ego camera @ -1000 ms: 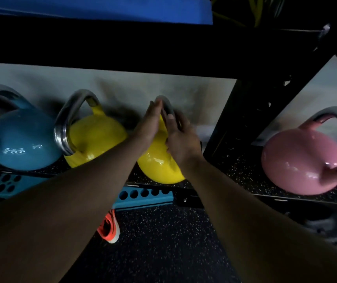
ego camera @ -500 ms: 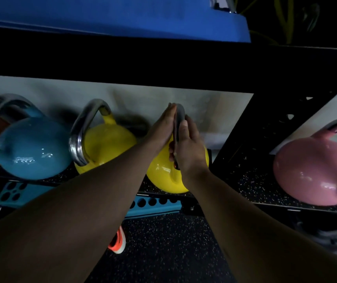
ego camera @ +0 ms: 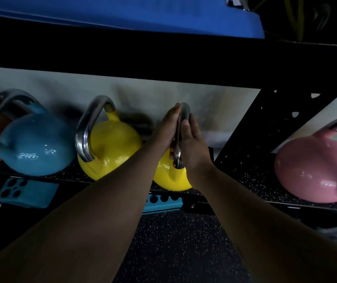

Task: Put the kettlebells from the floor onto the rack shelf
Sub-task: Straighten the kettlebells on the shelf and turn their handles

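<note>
Gripping yellow kettlebell (ego camera: 170, 176) handle | both hands | shelf (ego camera: 251, 176) | no legible labels

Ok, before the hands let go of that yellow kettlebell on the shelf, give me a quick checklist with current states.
1. Held yellow kettlebell on rack shelf: ok.
2. Left hand and right hand on its steel handle: ok.
3. Sitting flat and stable: cannot tell, base hidden by arms.
4. Gap to second yellow kettlebell: cannot tell, left arm covers it.
5. Clear of black rack post: ok.
</note>
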Demonstrator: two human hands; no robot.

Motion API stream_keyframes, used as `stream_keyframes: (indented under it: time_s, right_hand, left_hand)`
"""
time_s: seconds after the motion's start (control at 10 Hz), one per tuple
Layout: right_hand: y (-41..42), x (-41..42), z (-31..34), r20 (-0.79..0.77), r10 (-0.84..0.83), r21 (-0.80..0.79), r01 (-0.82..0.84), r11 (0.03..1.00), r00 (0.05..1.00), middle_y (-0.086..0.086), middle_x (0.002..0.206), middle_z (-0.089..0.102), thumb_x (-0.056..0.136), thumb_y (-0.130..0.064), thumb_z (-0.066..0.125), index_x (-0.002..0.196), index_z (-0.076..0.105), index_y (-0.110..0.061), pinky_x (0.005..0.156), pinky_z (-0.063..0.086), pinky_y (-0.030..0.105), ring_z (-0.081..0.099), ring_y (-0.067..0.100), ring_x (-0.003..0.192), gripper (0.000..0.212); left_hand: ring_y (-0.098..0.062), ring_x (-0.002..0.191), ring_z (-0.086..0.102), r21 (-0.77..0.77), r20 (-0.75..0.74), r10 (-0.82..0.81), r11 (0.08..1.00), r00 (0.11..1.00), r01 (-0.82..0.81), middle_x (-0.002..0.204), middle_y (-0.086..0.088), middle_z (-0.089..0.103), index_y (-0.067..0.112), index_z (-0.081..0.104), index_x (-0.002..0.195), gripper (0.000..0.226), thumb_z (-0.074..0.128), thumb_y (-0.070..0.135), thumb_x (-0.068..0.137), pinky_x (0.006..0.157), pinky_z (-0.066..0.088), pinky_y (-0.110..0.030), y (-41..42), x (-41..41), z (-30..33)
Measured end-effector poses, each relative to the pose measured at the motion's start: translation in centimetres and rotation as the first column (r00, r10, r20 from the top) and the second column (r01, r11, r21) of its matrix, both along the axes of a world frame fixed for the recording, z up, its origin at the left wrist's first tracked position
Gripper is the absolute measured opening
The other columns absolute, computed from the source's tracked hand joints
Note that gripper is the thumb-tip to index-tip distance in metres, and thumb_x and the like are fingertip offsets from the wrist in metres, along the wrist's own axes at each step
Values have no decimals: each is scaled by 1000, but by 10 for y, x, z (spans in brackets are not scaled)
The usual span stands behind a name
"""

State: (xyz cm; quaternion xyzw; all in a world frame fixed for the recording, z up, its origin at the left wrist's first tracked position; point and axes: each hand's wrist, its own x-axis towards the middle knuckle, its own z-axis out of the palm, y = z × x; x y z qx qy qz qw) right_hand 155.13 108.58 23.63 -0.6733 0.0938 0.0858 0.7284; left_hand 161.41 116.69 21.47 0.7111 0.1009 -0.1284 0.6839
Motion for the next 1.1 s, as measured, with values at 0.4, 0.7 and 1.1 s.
stream_keyframes:
  time_s: [0.4, 0.7, 1.1]
  right_hand:
    - [-5, 7, -5, -6, 44, -11, -44, 999, 999, 16, 73, 60, 103, -43, 32, 149, 26, -42, 55, 44, 40, 54, 28, 59, 46]
    - [-8, 5, -5, 7, 81, -27, -81, 996, 997, 15, 72, 60, 103, -44, 32, 148, 25, -44, 54, 45, 39, 55, 27, 59, 46]
    - [-30, 20, 1, 8, 188, -335, -174, 926, 982, 9, 136, 59, 99, -46, 42, 147, 33, -36, 95, 52, 46, 62, 29, 114, 51]
  left_hand:
    - [-53, 123, 48, 62, 8, 9, 998, 1000, -10, 137, -32, 51, 26, 50, 139, 61, 26, 62, 97, 99, 41, -62, 0, -2, -2]
    - [-45, 119, 55, 49, 34, 7, 999, 999, -8, 131, -23, 58, 30, 46, 142, 58, 27, 62, 97, 101, 45, -60, -1, -6, -1]
    - [-26, 111, 64, 234, 125, 33, 970, 992, -62, 124, -19, 64, 10, 53, 135, 50, 39, 44, 101, 97, 49, -41, 3, 2, 7]
